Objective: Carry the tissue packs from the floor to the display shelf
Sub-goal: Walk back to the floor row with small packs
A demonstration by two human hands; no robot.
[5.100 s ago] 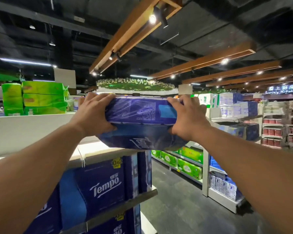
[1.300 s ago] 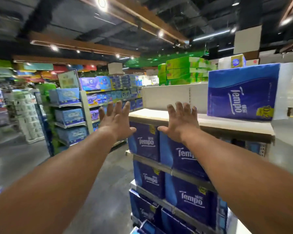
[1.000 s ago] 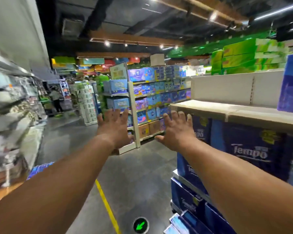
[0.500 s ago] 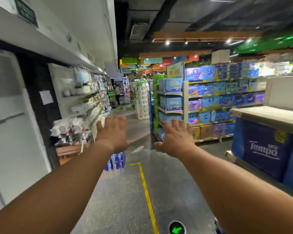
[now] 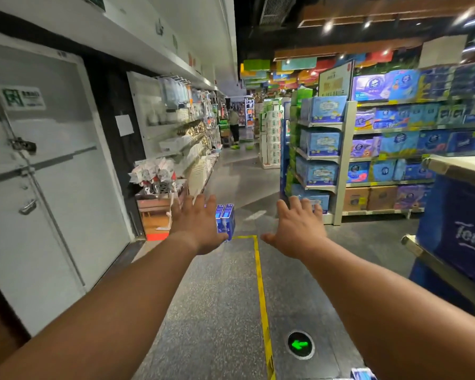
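Observation:
Blue tissue packs point(image 5: 226, 219) stand upright on the grey floor ahead, partly hidden behind my left hand point(image 5: 196, 224). Both arms stretch forward, palms down. My left hand is empty with fingers spread. My right hand point(image 5: 298, 227) is empty too, fingers apart, to the right of the packs. The display shelf point(image 5: 461, 167) with its pale top and dark blue Tempo packs below sits at the right edge. A corner of another blue pack point(image 5: 364, 374) shows at the bottom edge.
A white door point(image 5: 47, 171) fills the left wall. A wooden crate of goods point(image 5: 159, 198) stands beyond it. A yellow floor line point(image 5: 261, 283) and a green arrow marker point(image 5: 299, 344) lie ahead. Tissue shelving point(image 5: 340, 160) lines the right; a person point(image 5: 234, 127) stands far down the aisle.
I set the blue pack on the display shelf and let go. My view has swung left from the shelf to the aisle, and the floor packs have come closer. Both hands stay empty.

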